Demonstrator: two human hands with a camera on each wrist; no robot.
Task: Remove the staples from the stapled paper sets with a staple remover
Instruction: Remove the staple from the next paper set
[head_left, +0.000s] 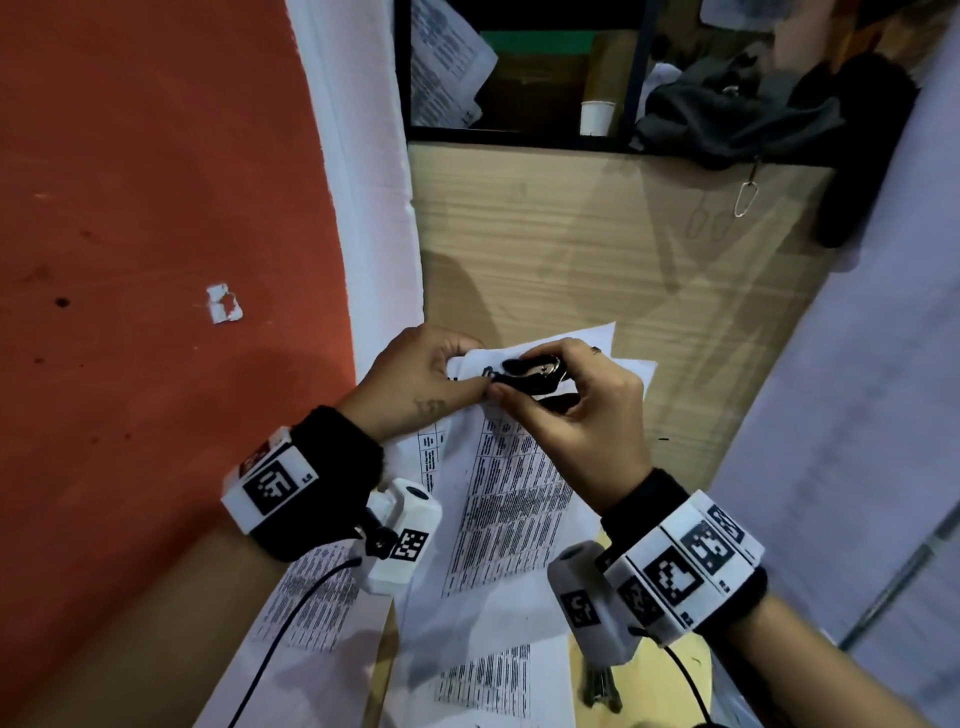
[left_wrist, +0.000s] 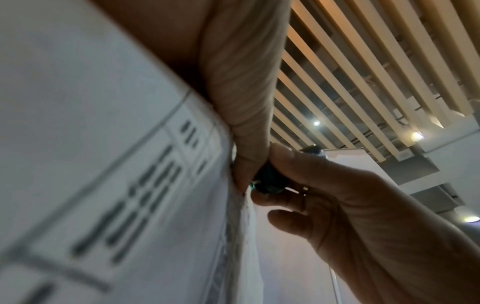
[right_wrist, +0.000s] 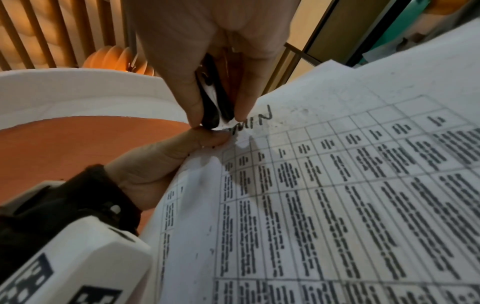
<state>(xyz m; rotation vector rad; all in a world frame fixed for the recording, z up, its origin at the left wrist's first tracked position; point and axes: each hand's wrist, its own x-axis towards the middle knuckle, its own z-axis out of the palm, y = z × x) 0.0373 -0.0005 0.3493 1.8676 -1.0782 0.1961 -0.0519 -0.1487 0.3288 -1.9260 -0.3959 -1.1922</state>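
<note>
A stapled paper set (head_left: 511, 483) printed with tables is lifted off the wooden desk (head_left: 597, 234). My left hand (head_left: 431, 376) pinches its top corner between thumb and fingers. My right hand (head_left: 566, 395) grips a black staple remover (head_left: 530, 375) whose metal jaws bite at that corner, right beside my left thumb. In the right wrist view the staple remover (right_wrist: 213, 102) sits between my thumb and finger, tip on the paper set (right_wrist: 337, 185) near handwriting. The left wrist view shows the paper set (left_wrist: 103, 164) close up and the staple remover (left_wrist: 267, 181). The staple itself is hidden.
More printed sheets (head_left: 306, 603) lie on the desk under my wrists. A white paper cup (head_left: 596, 117), dark cloth (head_left: 737, 119) and a loose printed page (head_left: 447, 57) sit on the shelf behind. An orange wall (head_left: 156, 208) stands to the left.
</note>
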